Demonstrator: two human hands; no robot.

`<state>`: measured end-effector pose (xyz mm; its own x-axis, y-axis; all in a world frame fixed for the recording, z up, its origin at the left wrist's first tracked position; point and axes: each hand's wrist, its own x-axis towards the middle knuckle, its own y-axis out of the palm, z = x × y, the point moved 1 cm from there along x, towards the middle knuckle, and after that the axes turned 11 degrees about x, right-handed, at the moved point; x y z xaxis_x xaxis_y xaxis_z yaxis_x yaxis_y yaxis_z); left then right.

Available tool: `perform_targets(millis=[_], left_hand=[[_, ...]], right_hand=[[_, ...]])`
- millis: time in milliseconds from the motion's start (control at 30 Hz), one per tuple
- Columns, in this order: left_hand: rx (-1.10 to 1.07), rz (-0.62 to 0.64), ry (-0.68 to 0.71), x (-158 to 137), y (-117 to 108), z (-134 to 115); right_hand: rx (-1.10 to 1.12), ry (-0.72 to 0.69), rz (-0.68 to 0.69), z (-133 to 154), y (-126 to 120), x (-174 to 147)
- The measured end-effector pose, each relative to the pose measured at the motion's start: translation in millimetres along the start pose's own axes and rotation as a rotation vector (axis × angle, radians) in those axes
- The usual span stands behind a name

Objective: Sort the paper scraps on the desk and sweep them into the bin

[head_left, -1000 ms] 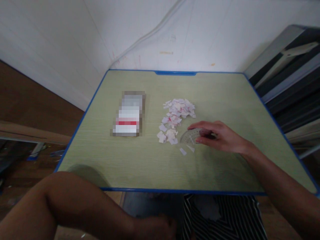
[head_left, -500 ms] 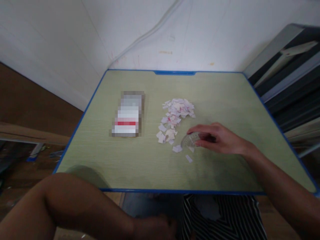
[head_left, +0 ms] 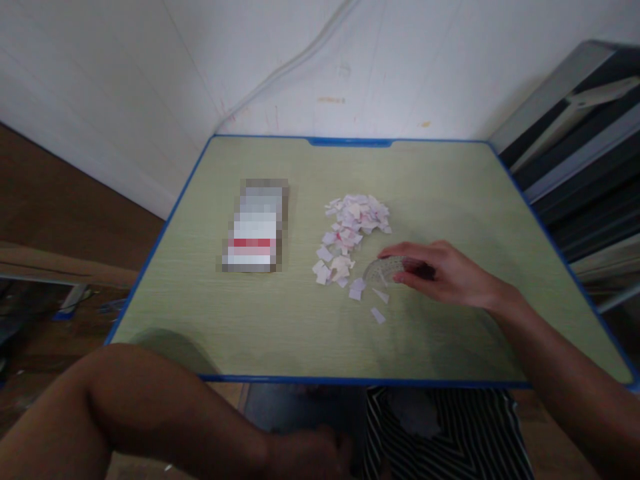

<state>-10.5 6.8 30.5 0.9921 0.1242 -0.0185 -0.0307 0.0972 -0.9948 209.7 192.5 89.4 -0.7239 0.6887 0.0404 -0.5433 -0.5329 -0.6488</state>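
Note:
My right hand [head_left: 433, 270] is closed on a clear protractor [head_left: 380, 267], with the thumb below and the fingers above. The protractor's curved edge points left, towards loose paper scraps [head_left: 357, 289] on the table. Beyond it, many small white and pinkish paper scraps [head_left: 357, 213] form a heap with a trail running towards me. Two narrow scraps [head_left: 378, 315] lie just in front of the protractor. My left hand [head_left: 315, 455] rests low in my lap, below the table's front edge. It is dark there, and its fingers cannot be made out.
A pixelated flat object [head_left: 255, 223] with a red band lies left of the heap. The pale green table [head_left: 240, 333] has a blue rim and stands against a white wall [head_left: 400, 60]. At the right leans a dark folded frame [head_left: 575, 127].
My right hand and the protractor have risen slightly, and the protractor is tilted a little differently. The scrap by its edge has turned and shifted slightly. My left hand looks still.

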Motion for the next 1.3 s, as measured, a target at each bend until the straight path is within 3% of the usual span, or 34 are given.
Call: perform_targets(millis=[367, 600, 933, 1300], left_hand=[[0.017, 0.047, 0.045, 0.4, 5.4, -1.1], [0.068, -0.036, 0.029, -0.4, 4.6, -1.2], [0.116, -0.015, 0.008, -0.6, 2.8, -2.7], [0.017, 0.009, 0.041, 0.1, 3.6, 0.4]], right_hand=[[-0.048, -0.064, -0.038, 3.4, -7.5, -6.3], [0.005, -0.037, -0.056, 1.0, -6.5, -5.4], [-0.114, -0.094, -0.083, 2.6, -6.2, -7.3], [-0.089, -0.117, -0.078, 2.2, -7.5, -10.7]])
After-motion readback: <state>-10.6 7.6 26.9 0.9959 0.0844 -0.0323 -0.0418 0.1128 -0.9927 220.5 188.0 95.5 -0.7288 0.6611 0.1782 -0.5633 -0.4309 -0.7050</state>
